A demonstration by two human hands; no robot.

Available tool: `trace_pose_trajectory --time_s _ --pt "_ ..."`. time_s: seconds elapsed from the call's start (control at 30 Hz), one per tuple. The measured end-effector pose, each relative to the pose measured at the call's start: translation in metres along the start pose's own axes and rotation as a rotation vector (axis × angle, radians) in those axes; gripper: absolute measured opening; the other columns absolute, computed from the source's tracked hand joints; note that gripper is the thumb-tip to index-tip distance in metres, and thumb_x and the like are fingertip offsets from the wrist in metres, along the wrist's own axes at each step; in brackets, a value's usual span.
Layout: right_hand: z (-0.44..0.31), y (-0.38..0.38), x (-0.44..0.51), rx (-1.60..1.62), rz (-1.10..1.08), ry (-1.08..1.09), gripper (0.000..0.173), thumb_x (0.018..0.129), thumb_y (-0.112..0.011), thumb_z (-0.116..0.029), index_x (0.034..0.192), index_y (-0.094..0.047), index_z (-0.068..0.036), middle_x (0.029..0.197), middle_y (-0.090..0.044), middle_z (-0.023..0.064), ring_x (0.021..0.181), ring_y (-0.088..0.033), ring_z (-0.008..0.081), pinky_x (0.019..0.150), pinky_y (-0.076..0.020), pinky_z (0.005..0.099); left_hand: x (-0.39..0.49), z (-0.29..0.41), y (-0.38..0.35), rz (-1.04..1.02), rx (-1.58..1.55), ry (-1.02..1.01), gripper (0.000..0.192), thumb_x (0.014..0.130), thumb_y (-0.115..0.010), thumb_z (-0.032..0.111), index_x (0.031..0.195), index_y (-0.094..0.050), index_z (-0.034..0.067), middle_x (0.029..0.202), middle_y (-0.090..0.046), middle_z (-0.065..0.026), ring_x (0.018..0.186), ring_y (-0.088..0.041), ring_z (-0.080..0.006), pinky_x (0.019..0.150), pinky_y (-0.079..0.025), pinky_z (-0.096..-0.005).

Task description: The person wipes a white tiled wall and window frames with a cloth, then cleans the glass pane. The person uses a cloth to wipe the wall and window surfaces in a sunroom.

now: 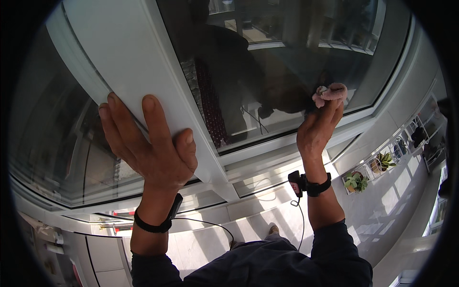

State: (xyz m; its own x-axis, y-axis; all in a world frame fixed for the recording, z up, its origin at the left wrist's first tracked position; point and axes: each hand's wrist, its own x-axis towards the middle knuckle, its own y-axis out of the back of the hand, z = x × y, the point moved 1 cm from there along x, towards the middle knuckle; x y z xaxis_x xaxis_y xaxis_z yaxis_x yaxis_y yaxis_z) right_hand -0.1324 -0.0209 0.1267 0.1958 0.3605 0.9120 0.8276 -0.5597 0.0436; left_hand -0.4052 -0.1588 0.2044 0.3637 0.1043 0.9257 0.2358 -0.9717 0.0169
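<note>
My left hand (154,147) rests with its fingers apart on the white frame (132,61) of a glass window or door, holding nothing. To the right, my right hand (319,125) holds a crumpled pink cloth (330,94) at its fingertips, against or just in front of the dark glass pane (287,71). Its palm side and some fingers are hidden. The pane reflects a dark figure and bright windows. A black strap with a small device and a cable sits on each wrist.
Potted plants (355,181) stand along a white metal rack (374,168) at the right. Red objects (123,228) lie low on the left, near a pale cabinet (104,253). Thin cables hang from both wrists above the sunlit tile floor (200,244).
</note>
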Motion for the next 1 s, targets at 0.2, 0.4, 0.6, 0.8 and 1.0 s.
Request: trace_pose_trajectory --time_s 0.2,0.4,0.6,0.8,1.0 --pt "-0.098 -0.047 -0.079 0.012 -0.175 0.181 0.044 0.075 -0.063 0.015 0.116 -0.064 0.002 0.123 -0.053 0.022 0.116 -0.053 0.0424 0.107 -0.0419 0.0503 -0.005 0.0 -0.002 0.017 -0.11 0.043 0.056 0.111 -0.028 0.043 0.153 -0.047 0.011 0.153 -0.041 -0.0326 0.144 -0.036 -0.049 0.115 -0.031 -0.0577" --pt "-0.101 -0.042 -0.084 0.113 -0.372 0.393 0.045 0.066 -0.074 0.007 0.108 -0.071 -0.007 0.125 -0.056 0.0153 0.113 -0.053 0.0361 0.097 -0.0502 0.0451 -0.006 0.003 0.003 -0.004 -0.16 0.093 0.053 0.111 -0.032 0.041 0.15 -0.053 0.012 0.153 -0.045 -0.0305 0.146 -0.037 -0.0473 0.119 -0.025 -0.0572" --pt "-0.096 -0.035 0.029 -0.023 -0.367 0.618 0.051 0.063 -0.078 0.002 0.107 -0.074 -0.025 0.127 -0.057 0.0056 0.114 -0.052 0.0307 0.097 -0.0489 0.0429 -0.008 0.004 0.004 -0.043 -0.127 0.11 0.055 0.111 -0.028 0.043 0.151 -0.05 0.013 0.154 -0.044 -0.0301 0.146 -0.036 -0.0469 0.121 -0.023 -0.0567" --pt "-0.115 -0.03 0.197 -0.066 0.008 0.785 0.042 0.082 -0.076 -0.001 0.119 -0.072 -0.021 0.134 -0.057 0.01 0.12 -0.054 0.0342 0.097 -0.0492 0.0445 -0.008 0.003 0.005 -0.053 -0.104 0.098 0.058 0.111 -0.027 0.046 0.156 -0.043 0.013 0.156 -0.039 -0.0315 0.147 -0.033 -0.0481 0.12 -0.022 -0.0572" --pt "-0.135 -0.016 0.323 0.06 0.264 0.703 0.031 0.089 -0.065 0.0 0.119 -0.07 -0.003 0.116 -0.062 0.0218 0.104 -0.059 0.0376 0.091 -0.0483 0.0446 -0.009 0.0 0.004 -0.068 -0.093 0.082 0.06 0.11 -0.028 0.047 0.159 -0.037 0.014 0.157 -0.034 -0.0329 0.148 -0.03 -0.049 0.119 -0.023 -0.0574"
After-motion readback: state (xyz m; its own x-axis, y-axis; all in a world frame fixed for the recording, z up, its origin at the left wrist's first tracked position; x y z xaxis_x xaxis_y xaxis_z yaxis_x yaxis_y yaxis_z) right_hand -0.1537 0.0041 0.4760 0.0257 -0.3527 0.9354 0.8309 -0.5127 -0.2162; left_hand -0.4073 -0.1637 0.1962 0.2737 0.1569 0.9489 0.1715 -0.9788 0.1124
